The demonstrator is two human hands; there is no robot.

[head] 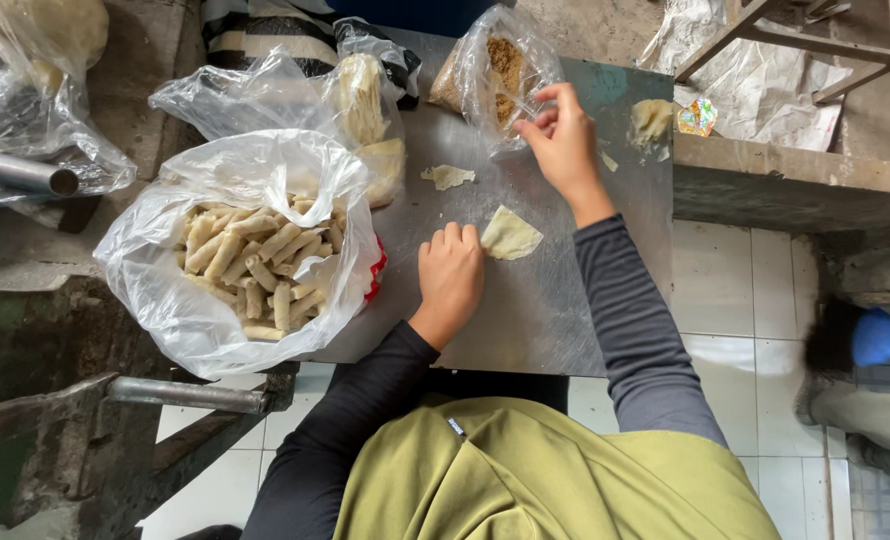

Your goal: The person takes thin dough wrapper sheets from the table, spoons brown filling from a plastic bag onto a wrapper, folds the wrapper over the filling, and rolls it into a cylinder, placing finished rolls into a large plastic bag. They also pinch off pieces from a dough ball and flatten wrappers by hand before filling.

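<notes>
- Left hand (451,272) rests loosely curled on the tabletop (545,300), touching a wrapper sheet (510,235).
- Right hand (562,140) pinches filling inside the filling bag (495,72).

Clear plastic bags (235,250) around steel table (535,310)

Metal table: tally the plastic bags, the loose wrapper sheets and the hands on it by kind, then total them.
Clear plastic bags on the metal table: 3, holding finished rolls, stacked wrappers and brown filling.
Loose wrapper sheets: 2, one by the left hand, one farther back.
Hands: 2, left hand, right hand.
Total: 7
</notes>
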